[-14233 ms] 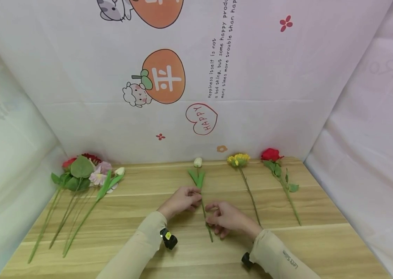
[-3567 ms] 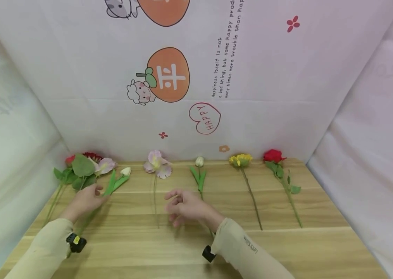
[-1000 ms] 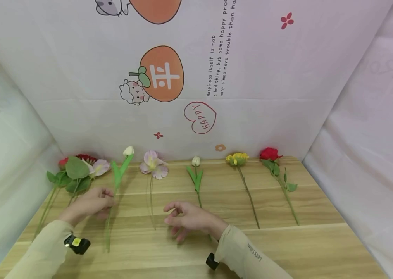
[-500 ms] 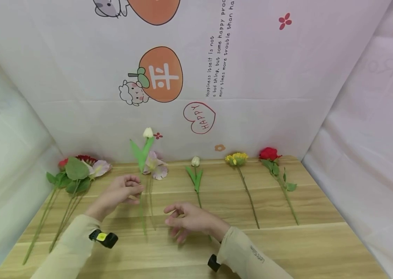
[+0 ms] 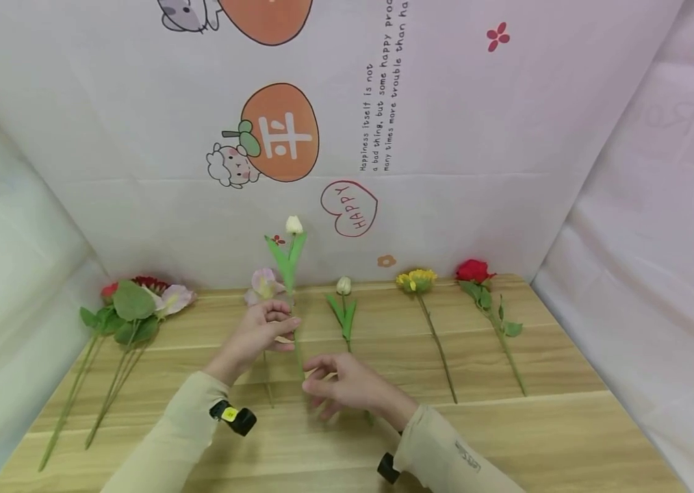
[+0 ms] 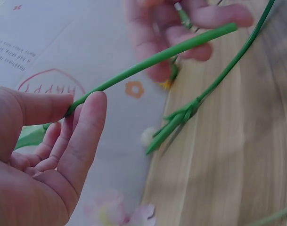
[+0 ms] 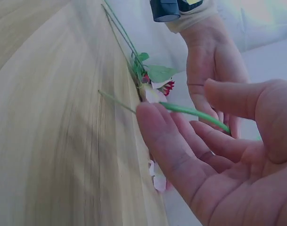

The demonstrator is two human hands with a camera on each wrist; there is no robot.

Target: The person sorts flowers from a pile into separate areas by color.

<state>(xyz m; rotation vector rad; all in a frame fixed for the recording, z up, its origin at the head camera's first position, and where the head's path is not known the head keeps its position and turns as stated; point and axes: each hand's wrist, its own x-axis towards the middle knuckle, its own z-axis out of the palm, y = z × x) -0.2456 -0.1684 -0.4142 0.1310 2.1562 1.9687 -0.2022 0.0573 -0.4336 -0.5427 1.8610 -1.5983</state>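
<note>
My left hand pinches the green stem of a white tulip between thumb and fingers, held above the table with its bloom toward the back cloth. In the left wrist view the stem runs from the left hand toward the other hand. My right hand is beside the stem's lower end, fingers loosely bent and apart. The right wrist view has the stem behind the fingers of the right hand; whether they touch it I cannot tell. A pink flower lies partly behind the held tulip.
Another white tulip, a yellow flower and a red rose lie in a row on the wooden table. Several flowers with leaves are grouped at the left. White cloth rises behind the table.
The left hand has taken the white tulip from beside the left group and carried it right, past the pink flower. The right hand has moved slightly right. Earlier, the pink flower came to lie left of the middle tulip.
</note>
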